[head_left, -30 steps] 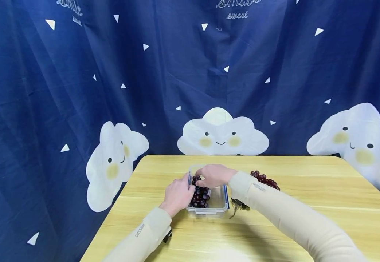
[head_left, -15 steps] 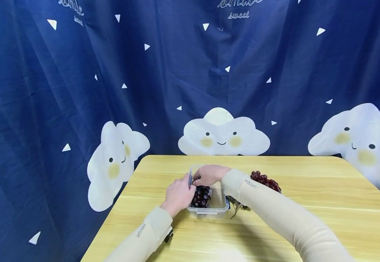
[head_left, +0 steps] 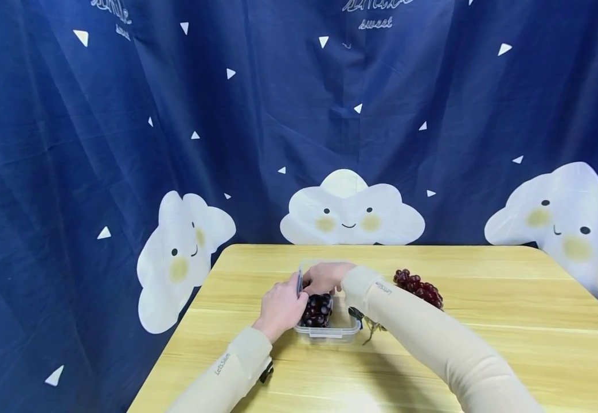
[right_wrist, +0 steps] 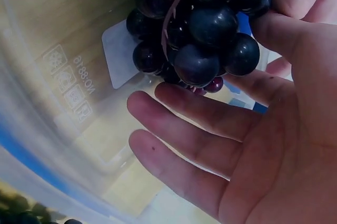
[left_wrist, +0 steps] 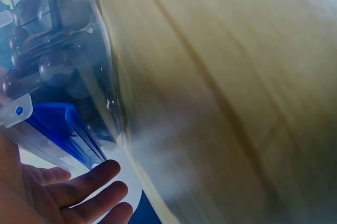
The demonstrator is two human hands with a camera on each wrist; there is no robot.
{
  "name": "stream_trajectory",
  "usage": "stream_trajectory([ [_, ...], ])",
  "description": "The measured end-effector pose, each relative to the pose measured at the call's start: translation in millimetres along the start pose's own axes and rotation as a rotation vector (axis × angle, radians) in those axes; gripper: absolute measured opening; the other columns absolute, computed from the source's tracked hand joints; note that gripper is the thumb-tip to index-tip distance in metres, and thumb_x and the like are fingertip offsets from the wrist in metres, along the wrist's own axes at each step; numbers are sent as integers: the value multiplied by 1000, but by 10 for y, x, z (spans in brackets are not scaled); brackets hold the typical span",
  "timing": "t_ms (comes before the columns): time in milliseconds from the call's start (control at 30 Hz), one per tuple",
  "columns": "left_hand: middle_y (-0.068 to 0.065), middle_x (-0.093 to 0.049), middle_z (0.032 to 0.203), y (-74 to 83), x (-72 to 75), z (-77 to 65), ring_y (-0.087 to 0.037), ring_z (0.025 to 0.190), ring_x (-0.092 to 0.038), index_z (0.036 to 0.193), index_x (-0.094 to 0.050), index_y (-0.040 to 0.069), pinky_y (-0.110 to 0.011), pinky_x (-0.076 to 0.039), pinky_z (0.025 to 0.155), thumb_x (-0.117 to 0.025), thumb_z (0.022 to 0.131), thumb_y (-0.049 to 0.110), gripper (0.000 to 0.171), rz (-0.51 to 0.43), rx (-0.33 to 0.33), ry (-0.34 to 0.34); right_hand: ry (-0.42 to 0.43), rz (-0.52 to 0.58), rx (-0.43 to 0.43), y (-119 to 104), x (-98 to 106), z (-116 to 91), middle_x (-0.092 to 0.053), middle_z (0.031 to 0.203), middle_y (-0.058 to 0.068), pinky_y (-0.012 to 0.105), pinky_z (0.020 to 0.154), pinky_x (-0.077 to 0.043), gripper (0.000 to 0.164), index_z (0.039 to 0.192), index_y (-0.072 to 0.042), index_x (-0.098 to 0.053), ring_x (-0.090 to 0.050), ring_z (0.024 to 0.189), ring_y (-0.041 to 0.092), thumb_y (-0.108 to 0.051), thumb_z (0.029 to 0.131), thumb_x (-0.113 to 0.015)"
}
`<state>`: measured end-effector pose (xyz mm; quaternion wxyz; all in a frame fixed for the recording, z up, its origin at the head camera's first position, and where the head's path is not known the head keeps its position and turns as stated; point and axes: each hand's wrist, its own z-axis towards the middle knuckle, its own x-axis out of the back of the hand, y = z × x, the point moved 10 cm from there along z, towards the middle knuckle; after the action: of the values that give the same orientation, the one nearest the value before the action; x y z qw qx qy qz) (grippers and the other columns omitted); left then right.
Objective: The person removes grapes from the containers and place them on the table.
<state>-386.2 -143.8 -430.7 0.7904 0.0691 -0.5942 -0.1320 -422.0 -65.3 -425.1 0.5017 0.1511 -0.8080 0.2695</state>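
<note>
A clear plastic food container [head_left: 326, 332] with blue trim stands on the table. A bunch of dark purple grapes [head_left: 317, 310] lies along its left side. At the left wall, my left hand [head_left: 280, 307] holds the rim, thumb over the edge; its fingers [left_wrist: 87, 184] lie beside a blue latch flap [left_wrist: 66, 129] in the left wrist view. Over the far left of the container, my right hand [head_left: 328, 277] has the far end of the bunch between thumb and index finger. Its other fingers [right_wrist: 184, 158] extend beneath the grapes in the right wrist view.
A red grape bunch [head_left: 419, 288] lies on the wooden table [head_left: 500, 304], right of the container. Close to the container's right side, partly behind my right sleeve [head_left: 417, 324], is a stem [head_left: 372, 330] with something dark and green. A blue curtain [head_left: 257, 126] hangs behind.
My right hand has moved slightly left and lower over the far end of the dark grapes, and its sleeve now hides less of the red bunch. My left hand stays on the container's rim.
</note>
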Motion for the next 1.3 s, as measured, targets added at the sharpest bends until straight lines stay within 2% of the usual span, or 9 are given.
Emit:
stream_trajectory([
  [167, -8, -65, 92, 4, 0, -1, -25, 82, -60, 130, -46, 18, -44, -46, 62, -46, 87, 41, 49, -5, 0, -8, -11, 71, -2, -3, -8, -13, -56, 122, 7, 46, 63, -54, 38, 125, -29, -56, -68, 67, 30, -36, 88, -56],
  [367, -8, -65, 92, -5, 3, 4, -25, 81, -59, 131, -45, 19, -44, -46, 63, -48, 87, 38, 48, -6, 8, -2, -15, 100, -2, 25, -6, 1, -56, 119, 7, 45, 61, -54, 45, 127, -24, -54, -67, 69, 32, -18, 83, -60],
  [567, -6, -65, 88, -7, 10, 2, -24, 82, -60, 129, -47, 20, -44, -45, 63, -48, 86, 37, 46, -13, 7, 2, -17, 69, 4, 34, -13, 33, -57, 112, 2, 45, 63, -54, 46, 124, -25, -54, -65, 67, 27, -11, 80, -61],
  [800, -6, -64, 88, -29, 6, -33, -24, 81, -60, 125, -48, 21, -44, -46, 63, -47, 87, 37, 42, -2, 8, 11, -46, -23, 74, -47, -34, 49, -56, 94, -1, 37, 52, -53, 39, 101, -25, -63, -57, 58, 15, 2, 76, -53],
  [933, -3, -62, 82, -24, 16, -26, -23, 77, -59, 118, -51, 23, -42, -44, 59, -46, 86, 39, 35, -7, 0, 20, -55, -28, 69, -29, -25, 55, -57, 99, -2, 30, 42, -47, 46, 95, -31, -65, -59, 57, 19, 7, 77, -46],
  [1033, -1, -61, 79, -15, 21, -17, -22, 75, -58, 113, -52, 24, -41, -43, 57, -47, 86, 39, 32, -8, -4, 24, -62, -16, 58, -7, -25, 59, -56, 104, -3, 31, 40, -49, 45, 93, -32, -67, -64, 65, 24, 5, 80, -45],
  [1100, -1, -61, 79, -12, 24, -11, -22, 75, -58, 112, -52, 24, -41, -43, 56, -47, 85, 38, 30, -9, -4, 28, -70, -11, 56, 2, -35, 68, -56, 100, -1, 33, 41, -50, 40, 93, -31, -67, -65, 67, 25, 0, 84, -43],
  [1233, -2, -62, 80, -10, 26, -4, -23, 76, -59, 113, -53, 23, -42, -44, 57, -48, 85, 37, 31, -14, -2, 31, -102, 41, 32, 36, -77, 90, -56, 92, 0, 39, 45, -51, 30, 97, -29, -65, -62, 73, 26, -17, 93, -39],
  [1300, -3, -63, 81, -10, 20, -2, -23, 77, -60, 114, -52, 23, -43, -44, 58, -47, 86, 38, 32, -16, 0, 26, -116, 72, 11, 55, -99, 99, -56, 94, 0, 41, 49, -52, 26, 102, -29, -64, -61, 76, 26, -27, 95, -39],
])
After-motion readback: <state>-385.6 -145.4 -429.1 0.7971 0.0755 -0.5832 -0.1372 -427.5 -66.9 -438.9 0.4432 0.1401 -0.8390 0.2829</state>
